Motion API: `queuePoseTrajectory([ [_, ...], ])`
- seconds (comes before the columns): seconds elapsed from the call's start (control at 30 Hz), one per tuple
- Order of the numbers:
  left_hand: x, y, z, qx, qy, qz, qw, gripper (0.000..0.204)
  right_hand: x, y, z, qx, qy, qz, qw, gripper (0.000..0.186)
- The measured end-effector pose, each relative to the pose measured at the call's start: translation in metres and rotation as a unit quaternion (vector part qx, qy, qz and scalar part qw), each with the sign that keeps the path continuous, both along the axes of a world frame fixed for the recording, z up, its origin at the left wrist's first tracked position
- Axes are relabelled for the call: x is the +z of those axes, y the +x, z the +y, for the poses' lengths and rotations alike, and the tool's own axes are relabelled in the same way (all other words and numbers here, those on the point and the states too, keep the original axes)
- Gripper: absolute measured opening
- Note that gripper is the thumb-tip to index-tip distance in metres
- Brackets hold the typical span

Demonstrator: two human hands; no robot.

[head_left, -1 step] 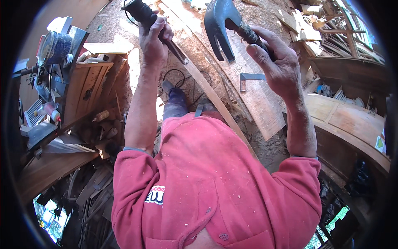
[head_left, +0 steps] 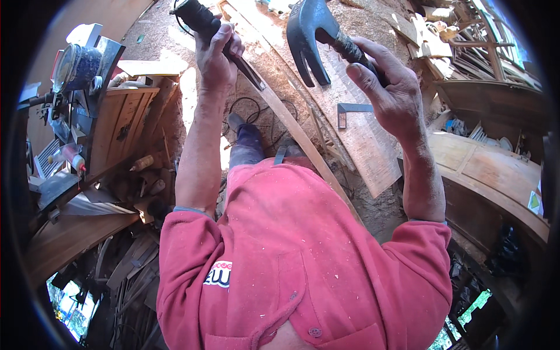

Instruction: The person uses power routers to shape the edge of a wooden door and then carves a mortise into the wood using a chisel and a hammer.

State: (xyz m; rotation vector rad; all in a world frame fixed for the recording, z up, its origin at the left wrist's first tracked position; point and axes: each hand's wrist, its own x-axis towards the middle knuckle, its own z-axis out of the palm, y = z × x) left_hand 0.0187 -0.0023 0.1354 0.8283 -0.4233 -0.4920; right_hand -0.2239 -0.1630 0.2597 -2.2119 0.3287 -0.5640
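A chisel with a thick dark handle is gripped in my left hand, its flat blade slanting down toward a long narrow strip of wood. The blade tip overlaps the strip in view; whether it touches is hard to tell. My right hand is closed around the wrapped handle of a claw hammer. The hammer is held up to the right of the chisel, apart from it, claws toward me. Below the hammer, a dark L-shaped piece lies on a wide board.
Black cable coils on the dusty ground by my foot. At left stand a wooden panel and a shelf with a clear tub and a glue-like bottle. A wooden panelled piece and stacked wood are at right.
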Motion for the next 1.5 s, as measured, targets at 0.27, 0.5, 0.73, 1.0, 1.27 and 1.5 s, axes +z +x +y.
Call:
queuePoseTrajectory([
  [0.27, 0.006, -0.011, -0.009, 0.087, 0.025, 0.024, 0.996, 0.027, 0.007, 0.001, 0.002, 0.004, 0.018, 0.035, 0.999, 0.040],
  [0.5, 0.003, -0.011, -0.010, 0.089, 0.019, -0.007, 0.996, 0.007, 0.010, 0.004, 0.000, 0.014, -0.006, 0.038, 0.999, 0.041],
  [0.73, 0.003, -0.012, -0.010, 0.087, 0.035, 0.002, 0.996, 0.008, 0.008, 0.004, -0.003, 0.029, -0.047, 0.035, 0.998, 0.042],
  [1.0, 0.000, -0.014, -0.012, 0.073, 0.036, 0.006, 0.997, 0.009, 0.006, 0.007, -0.004, 0.039, -0.057, 0.029, 0.997, 0.042],
  [1.27, 0.006, -0.025, -0.021, 0.083, 0.024, 0.012, 0.996, 0.018, 0.010, 0.015, -0.006, 0.047, -0.068, 0.037, 0.996, 0.043],
  [1.5, -0.004, -0.039, -0.017, 0.067, 0.086, -0.127, 0.986, 0.011, 0.046, 0.056, -0.011, 0.094, -0.142, -0.077, 0.982, 0.045],
])
